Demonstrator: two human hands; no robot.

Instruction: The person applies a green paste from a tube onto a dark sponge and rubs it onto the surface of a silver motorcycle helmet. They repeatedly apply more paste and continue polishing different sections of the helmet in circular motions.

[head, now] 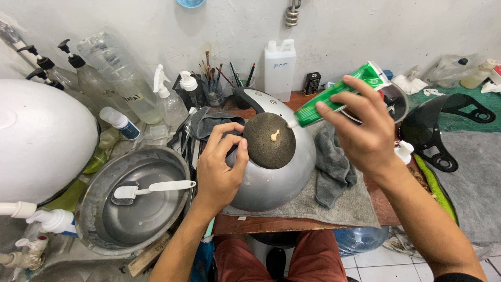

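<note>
My left hand grips a round dark sponge pad, holding it up against a silver helmet that rests on a grey towel. A small blob of cream-coloured paste sits on the middle of the pad. My right hand holds a green tube tilted down to the left, its white nozzle touching the blob on the pad.
A metal basin with a white brush sits at the left, beside a white helmet. Spray and pump bottles, a jar of brushes and a white jug line the wall. A dark visor lies at the right.
</note>
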